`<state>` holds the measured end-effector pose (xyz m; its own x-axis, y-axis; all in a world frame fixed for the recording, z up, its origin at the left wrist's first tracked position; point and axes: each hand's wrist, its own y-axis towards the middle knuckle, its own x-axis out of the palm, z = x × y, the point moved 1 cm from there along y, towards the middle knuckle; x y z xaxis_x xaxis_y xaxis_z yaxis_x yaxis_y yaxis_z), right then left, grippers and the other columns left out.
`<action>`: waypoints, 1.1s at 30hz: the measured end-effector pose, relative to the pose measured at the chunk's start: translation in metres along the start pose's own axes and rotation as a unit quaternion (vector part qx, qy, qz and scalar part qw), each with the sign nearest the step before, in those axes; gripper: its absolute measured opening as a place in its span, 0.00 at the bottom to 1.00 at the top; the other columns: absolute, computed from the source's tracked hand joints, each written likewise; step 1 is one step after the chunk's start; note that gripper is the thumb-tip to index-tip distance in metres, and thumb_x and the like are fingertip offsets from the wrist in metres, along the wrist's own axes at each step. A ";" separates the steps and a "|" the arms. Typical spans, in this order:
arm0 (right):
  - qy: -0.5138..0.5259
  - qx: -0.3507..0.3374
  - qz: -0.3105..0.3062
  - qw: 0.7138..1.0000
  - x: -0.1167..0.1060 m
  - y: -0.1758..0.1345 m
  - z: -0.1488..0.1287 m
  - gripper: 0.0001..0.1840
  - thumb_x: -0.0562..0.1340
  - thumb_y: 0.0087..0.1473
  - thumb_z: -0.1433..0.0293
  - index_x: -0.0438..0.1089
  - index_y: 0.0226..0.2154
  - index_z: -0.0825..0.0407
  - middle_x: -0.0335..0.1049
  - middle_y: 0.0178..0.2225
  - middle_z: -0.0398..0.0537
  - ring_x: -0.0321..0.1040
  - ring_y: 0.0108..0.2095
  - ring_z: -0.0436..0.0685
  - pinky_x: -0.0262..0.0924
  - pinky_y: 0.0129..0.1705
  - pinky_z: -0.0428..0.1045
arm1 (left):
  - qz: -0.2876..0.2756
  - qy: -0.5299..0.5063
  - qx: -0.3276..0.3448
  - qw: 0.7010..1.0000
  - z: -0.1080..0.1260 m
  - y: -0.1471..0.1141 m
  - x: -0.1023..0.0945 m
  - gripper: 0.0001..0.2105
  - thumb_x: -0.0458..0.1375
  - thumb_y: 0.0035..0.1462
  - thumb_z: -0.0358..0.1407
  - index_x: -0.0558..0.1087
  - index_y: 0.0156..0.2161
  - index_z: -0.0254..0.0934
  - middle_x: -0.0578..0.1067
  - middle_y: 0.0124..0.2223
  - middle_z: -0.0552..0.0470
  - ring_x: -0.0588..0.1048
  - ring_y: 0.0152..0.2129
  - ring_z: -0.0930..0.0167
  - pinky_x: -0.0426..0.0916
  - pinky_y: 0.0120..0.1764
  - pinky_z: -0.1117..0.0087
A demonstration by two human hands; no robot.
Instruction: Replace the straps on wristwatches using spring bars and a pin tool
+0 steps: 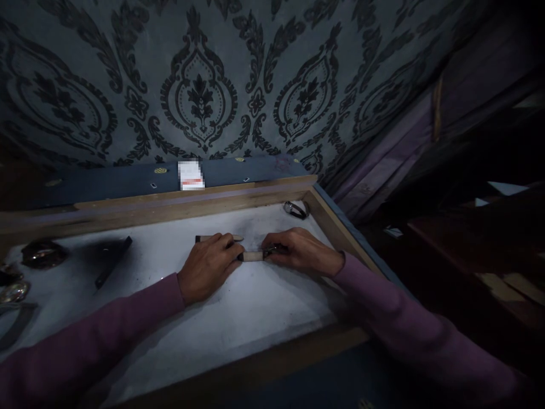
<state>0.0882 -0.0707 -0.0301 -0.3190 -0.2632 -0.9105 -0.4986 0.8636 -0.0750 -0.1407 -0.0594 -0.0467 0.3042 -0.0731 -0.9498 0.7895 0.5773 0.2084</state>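
Note:
A pale beige watch strap (253, 256) stretches between my two hands, low over the white bottom of a wooden-sided tray. My left hand (209, 267) is closed, fingers bent, on the strap's dark left end. From beneath those fingers another beige strap piece (206, 238) shows, with a dark end at left and a pointed tip at right. My right hand (304, 251) pinches the strap's other end, where a dark metallic part (272, 249) sits, partly hidden by the fingers; its exact kind is unclear. Just beyond my right hand lies a wristwatch (296, 210) with a dark band.
The tray's wooden wall (128, 211) runs along the back, beside a blue padded ledge (106, 179) carrying a white packet (191, 175). At left lie a flat black bar (113, 264), a dark round object (44, 253) and shiny watch-like items (15, 291). Patterned wallpaper (255, 68) rises behind.

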 end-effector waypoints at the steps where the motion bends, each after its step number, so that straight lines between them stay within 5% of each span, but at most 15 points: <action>1: 0.001 -0.001 0.000 1.000 0.000 0.000 0.000 0.10 0.66 0.51 0.72 0.75 0.39 0.52 0.77 0.27 0.45 0.72 0.27 0.54 0.56 0.28 0.45 | -0.005 0.004 -0.005 1.000 0.001 0.000 0.000 0.06 0.55 0.63 0.31 0.72 0.44 0.36 0.74 0.44 0.47 0.73 0.39 0.63 0.72 0.38 0.61; 12: -0.005 -0.007 -0.023 1.000 -0.002 0.000 0.000 0.07 0.66 0.51 0.72 0.76 0.36 0.52 0.78 0.27 0.45 0.71 0.25 0.53 0.53 0.27 0.45 | -0.049 0.051 -0.030 0.997 0.007 0.003 -0.007 0.08 0.55 0.64 0.33 0.74 0.46 0.37 0.74 0.43 0.47 0.73 0.39 0.64 0.73 0.35 0.65; 23: -0.097 -0.114 0.078 0.986 0.025 -0.002 -0.021 0.11 0.59 0.60 0.73 0.77 0.41 0.52 0.79 0.30 0.48 0.73 0.30 0.54 0.54 0.29 0.45 | -0.016 0.022 -0.020 0.999 0.003 0.002 -0.004 0.08 0.54 0.64 0.33 0.75 0.45 0.37 0.73 0.41 0.48 0.73 0.38 0.66 0.73 0.38 0.64; 33: 0.048 -0.106 0.104 0.988 0.034 0.003 -0.006 0.08 0.62 0.59 0.73 0.78 0.38 0.52 0.81 0.35 0.49 0.77 0.35 0.56 0.66 0.37 0.47 | 0.011 -0.122 0.022 0.992 -0.015 -0.015 -0.014 0.13 0.46 0.67 0.29 0.70 0.52 0.37 0.75 0.47 0.46 0.73 0.45 0.67 0.71 0.46 0.65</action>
<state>0.0709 -0.0792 -0.0584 -0.5013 -0.1380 -0.8542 -0.5683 0.7969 0.2048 -0.1651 -0.0548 -0.0402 0.4370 -0.2590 -0.8613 0.8019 0.5460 0.2427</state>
